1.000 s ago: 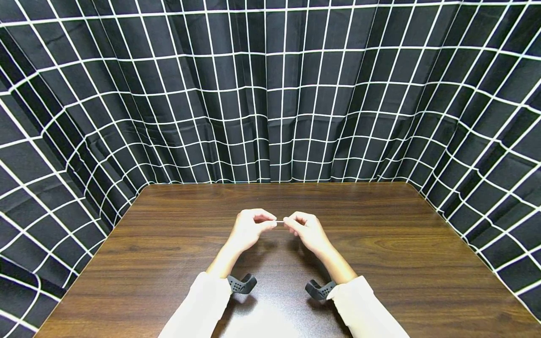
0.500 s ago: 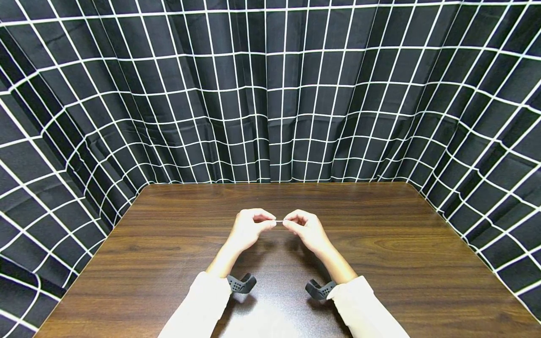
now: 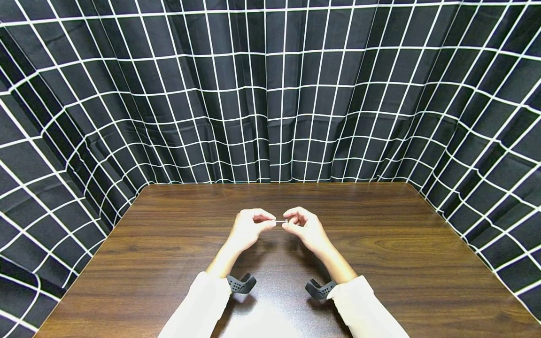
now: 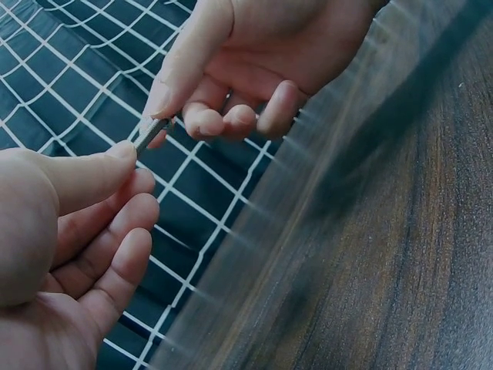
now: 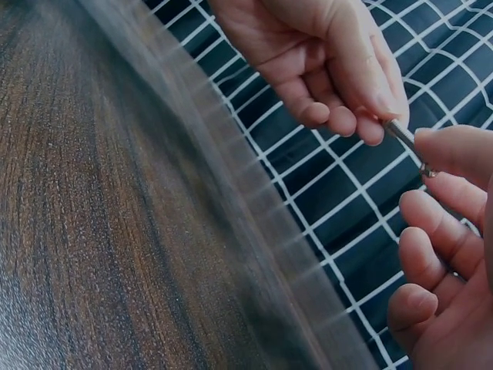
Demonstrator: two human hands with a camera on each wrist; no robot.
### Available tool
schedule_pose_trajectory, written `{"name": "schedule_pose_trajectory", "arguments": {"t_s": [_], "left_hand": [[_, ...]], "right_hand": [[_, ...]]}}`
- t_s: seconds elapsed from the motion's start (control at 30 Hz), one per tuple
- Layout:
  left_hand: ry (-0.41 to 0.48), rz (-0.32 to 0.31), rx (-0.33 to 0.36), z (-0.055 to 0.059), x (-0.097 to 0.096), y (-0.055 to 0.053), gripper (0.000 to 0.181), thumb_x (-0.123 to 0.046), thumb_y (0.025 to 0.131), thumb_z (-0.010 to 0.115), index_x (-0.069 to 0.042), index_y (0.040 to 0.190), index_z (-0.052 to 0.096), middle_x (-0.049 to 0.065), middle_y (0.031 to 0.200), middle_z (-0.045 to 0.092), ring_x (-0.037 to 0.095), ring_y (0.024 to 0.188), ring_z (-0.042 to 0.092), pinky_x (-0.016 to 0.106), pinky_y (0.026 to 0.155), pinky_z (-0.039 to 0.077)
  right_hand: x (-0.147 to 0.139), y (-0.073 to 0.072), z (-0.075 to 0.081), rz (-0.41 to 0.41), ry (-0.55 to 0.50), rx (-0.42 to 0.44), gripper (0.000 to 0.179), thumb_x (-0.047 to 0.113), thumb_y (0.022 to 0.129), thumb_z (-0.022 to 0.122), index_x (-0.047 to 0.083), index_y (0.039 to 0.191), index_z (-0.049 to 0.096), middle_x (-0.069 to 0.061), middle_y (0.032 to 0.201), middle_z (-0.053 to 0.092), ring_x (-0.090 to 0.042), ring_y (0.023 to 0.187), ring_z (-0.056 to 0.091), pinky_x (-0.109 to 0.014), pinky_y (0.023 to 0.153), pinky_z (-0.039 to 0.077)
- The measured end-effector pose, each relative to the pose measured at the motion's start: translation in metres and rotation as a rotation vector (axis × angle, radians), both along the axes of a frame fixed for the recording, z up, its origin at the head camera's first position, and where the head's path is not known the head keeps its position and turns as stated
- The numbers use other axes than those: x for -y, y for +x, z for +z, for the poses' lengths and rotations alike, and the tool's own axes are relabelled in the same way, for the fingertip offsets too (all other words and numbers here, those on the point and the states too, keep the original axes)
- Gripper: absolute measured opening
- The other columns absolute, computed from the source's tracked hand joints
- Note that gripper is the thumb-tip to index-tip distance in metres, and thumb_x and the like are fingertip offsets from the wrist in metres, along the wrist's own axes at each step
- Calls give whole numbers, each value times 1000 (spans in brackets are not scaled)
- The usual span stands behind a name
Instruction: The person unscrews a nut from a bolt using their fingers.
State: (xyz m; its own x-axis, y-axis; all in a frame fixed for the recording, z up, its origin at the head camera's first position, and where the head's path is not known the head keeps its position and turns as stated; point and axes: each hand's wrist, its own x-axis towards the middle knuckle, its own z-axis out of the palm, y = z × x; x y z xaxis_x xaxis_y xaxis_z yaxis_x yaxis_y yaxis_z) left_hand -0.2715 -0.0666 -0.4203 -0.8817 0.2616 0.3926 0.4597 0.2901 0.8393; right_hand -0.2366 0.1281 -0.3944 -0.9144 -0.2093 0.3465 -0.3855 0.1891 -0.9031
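A thin metal bolt (image 3: 281, 221) lies level between the two hands, above the table. My left hand (image 3: 249, 228) pinches one end of it between thumb and index finger, and its other fingers are loosely curled, as the left wrist view shows. The bolt's shaft (image 4: 151, 136) looks ridged there. A small wider piece (image 5: 428, 171) sits at the far end, close to the right index fingertip. My right hand (image 3: 306, 228) has its thumb and index finger spread apart around that end, with the other fingers loosely bent.
A brown wood-grain table (image 3: 169, 263) lies under both hands. Black curtains with a white grid (image 3: 270, 94) stand behind it and at both sides. Dark wrist mounts (image 3: 242, 284) are worn near the white sleeves (image 3: 198, 305).
The right thumb and index finger have parted, showing the bolt's wider end between them. The left hand keeps its pinch, almost still.
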Motion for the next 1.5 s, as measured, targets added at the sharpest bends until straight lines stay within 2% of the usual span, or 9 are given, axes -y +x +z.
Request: {"name": "schedule_pose_trajectory", "arguments": {"t_s": [0.13, 0.23, 0.4, 0.5, 0.7, 0.8, 1.03, 1.27, 1.5], "left_hand": [[-13, 0, -10, 0, 0, 1, 8, -12, 82, 77, -10, 89, 75, -1, 83, 74, 11, 73, 67, 26, 62, 49], [-19, -1, -16, 0, -1, 1, 8, -12, 82, 77, -10, 89, 75, -1, 83, 74, 11, 74, 67, 26, 63, 49], [-24, 0, -13, 1, -1, 1, 8, -12, 82, 77, -10, 89, 75, -1, 83, 74, 10, 75, 68, 26, 64, 50], [-26, 1, -5, 1, -2, 2, 8, -12, 82, 77, -10, 90, 75, -2, 83, 74, 10, 75, 67, 26, 64, 50], [-33, 3, 7, 2, -2, 2, 8, -11, 82, 77, -10, 90, 75, -2, 83, 74, 9, 74, 67, 25, 63, 49], [-29, 4, 0, 1, -2, 2, 8, -11, 82, 77, -10, 89, 75, -1, 82, 74, 9, 74, 67, 25, 64, 49], [-16, 1, -7, -3, 0, 0, 9, -11, 82, 77, -8, 90, 75, -1, 83, 74, 10, 74, 67, 26, 63, 49], [-3, 6, 3, -1, 0, 0, 7, -11, 82, 77, -10, 88, 75, -1, 82, 74, 10, 73, 68, 25, 64, 50], [23, -14, 23, 0, 0, 1, 11, -10, 82, 77, -4, 91, 74, 2, 82, 74, 12, 73, 69, 25, 64, 50]], "right_hand": [[0, 0, 0, -7, 14, 19, 18, -3, 87, 66, -12, 102, 61, -5, 69, 56, -9, 60, 49, -22, 57, 40], [1, 1, 1, -15, 31, 29, 15, 1, 92, 61, -14, 93, 62, -10, 66, 55, -15, 61, 50, -23, 58, 40], [2, 3, 3, -56, 89, 31, 30, 7, 96, 57, -14, 74, 58, -22, 71, 61, -16, 63, 50, -24, 60, 40], [3, 4, 4, -75, 113, 35, 35, 9, 97, 56, -13, 71, 57, -22, 72, 63, -14, 63, 50, -24, 61, 40], [2, 3, 3, -65, 100, 50, 28, 7, 96, 58, -11, 75, 62, -16, 67, 60, -14, 62, 50, -24, 60, 40], [2, 1, 1, -39, 68, 44, 23, 4, 94, 59, -12, 78, 61, -18, 67, 58, -12, 62, 49, -22, 59, 39], [1, 0, -2, -23, 42, 22, 9, 0, 90, 64, -9, 87, 64, 2, 65, 53, -7, 60, 48, -22, 57, 39], [0, 0, -2, -10, 29, -10, 8, -3, 87, 65, -10, 92, 64, -2, 70, 58, -6, 60, 47, -22, 56, 38], [-2, -4, -6, -16, 31, -17, 13, -6, 83, 68, -11, 94, 62, -10, 72, 59, -5, 59, 46, -22, 55, 36]]}}
